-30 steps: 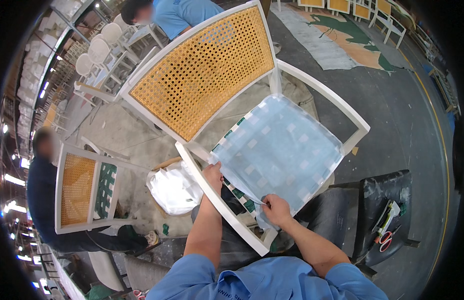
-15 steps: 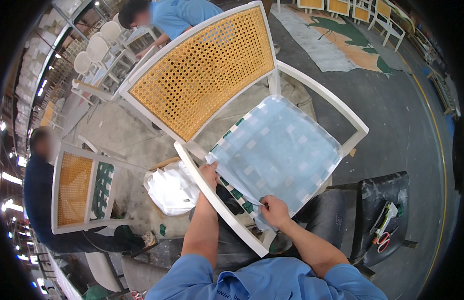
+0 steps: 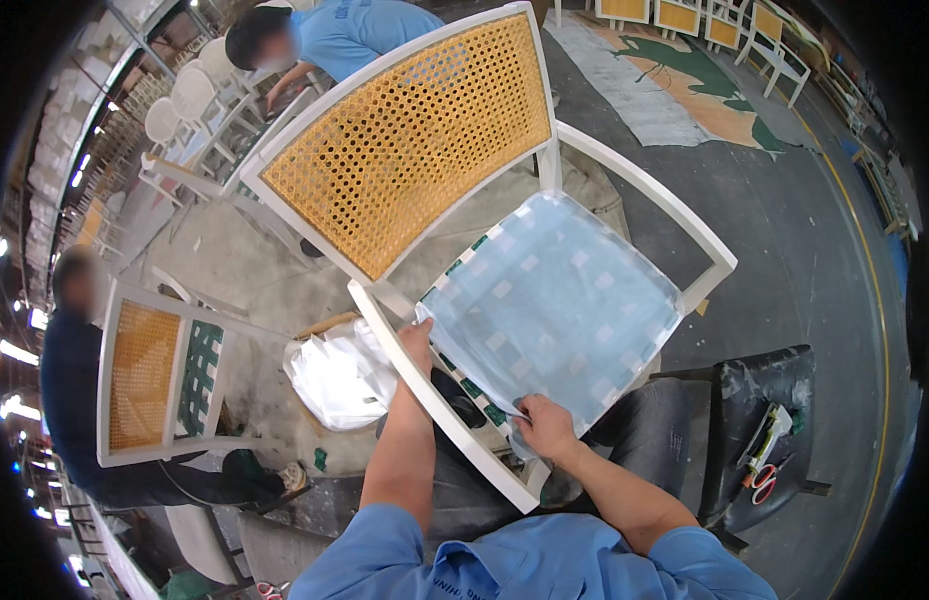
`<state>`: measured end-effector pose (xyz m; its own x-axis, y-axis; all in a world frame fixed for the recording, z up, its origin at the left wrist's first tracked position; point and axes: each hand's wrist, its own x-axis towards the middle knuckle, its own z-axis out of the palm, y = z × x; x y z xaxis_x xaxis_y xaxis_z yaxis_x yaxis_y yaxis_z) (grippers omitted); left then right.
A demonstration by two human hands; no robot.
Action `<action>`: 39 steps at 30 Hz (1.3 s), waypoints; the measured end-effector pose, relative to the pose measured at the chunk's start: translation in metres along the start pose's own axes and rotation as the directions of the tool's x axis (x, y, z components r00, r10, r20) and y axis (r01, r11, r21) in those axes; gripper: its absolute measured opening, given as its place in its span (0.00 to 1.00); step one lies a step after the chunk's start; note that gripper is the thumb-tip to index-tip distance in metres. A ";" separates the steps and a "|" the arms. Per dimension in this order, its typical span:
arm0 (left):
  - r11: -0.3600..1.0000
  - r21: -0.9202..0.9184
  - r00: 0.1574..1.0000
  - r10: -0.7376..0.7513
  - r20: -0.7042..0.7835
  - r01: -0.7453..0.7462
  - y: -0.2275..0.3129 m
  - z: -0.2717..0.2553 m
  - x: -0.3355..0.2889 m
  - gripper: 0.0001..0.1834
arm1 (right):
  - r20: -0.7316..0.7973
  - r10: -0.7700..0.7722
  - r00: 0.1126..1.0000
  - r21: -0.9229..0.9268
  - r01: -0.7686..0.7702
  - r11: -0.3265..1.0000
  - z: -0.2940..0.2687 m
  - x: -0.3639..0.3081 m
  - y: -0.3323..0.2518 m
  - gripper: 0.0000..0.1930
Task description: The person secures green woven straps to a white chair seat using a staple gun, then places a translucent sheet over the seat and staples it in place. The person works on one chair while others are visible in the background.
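Note:
A white-framed armchair with a woven cane back stands tilted in front of me. Over its green-and-white webbed seat lies a thin translucent bluish cover sheet, the webbing showing through it and along the left edge. My left hand reaches under the near armrest and is closed at the sheet's left corner. Closer to me, my right hand pinches the sheet's near edge at the front of the seat. The fingertips of both hands are partly hidden.
White bagged material sits in a box below the left armrest. At right, a worn black chair carries red-handled scissors and small tools. Another cane chair stands at left beside a person; a second person bends behind my chair.
The sheet's near edge lies flatter along the webbing, and my right hand has shifted slightly left. My left hand stays at its corner. The person behind has moved their head a little.

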<state>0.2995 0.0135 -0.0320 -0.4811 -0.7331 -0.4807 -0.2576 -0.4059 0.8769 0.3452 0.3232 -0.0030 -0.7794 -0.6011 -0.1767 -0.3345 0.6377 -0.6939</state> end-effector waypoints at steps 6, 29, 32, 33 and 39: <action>0.989 0.110 0.995 -0.103 0.001 0.102 0.001 -0.002 0.009 0.15 | -0.005 0.031 0.999 -0.030 -0.031 0.999 0.002 -0.001 0.000 0.12; 0.959 0.021 0.959 -0.284 0.022 0.284 -0.012 -0.006 0.032 0.10 | 0.236 0.220 0.946 -0.220 -0.169 0.961 -0.002 -0.007 -0.019 0.27; 0.966 -0.004 0.966 -0.260 0.008 0.260 -0.018 -0.003 0.035 0.11 | 0.275 0.224 0.935 -0.251 -0.155 0.955 -0.006 -0.005 -0.021 0.30; 0.976 0.013 0.977 -0.215 -0.003 0.215 -0.018 -0.004 0.037 0.13 | 0.282 0.216 0.935 -0.252 -0.145 0.957 -0.008 -0.006 -0.023 0.30; 0.984 0.169 0.996 -0.068 0.061 0.057 -0.029 0.001 0.038 0.12 | 0.286 0.271 0.919 -0.060 -0.265 0.962 -0.022 -0.029 -0.010 0.39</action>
<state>0.2877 -0.0017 -0.0755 -0.5124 -0.6693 -0.5380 -0.4226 -0.3489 0.8365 0.3593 0.3451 0.0248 -0.6556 -0.5174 -0.5500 -0.1467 0.8018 -0.5793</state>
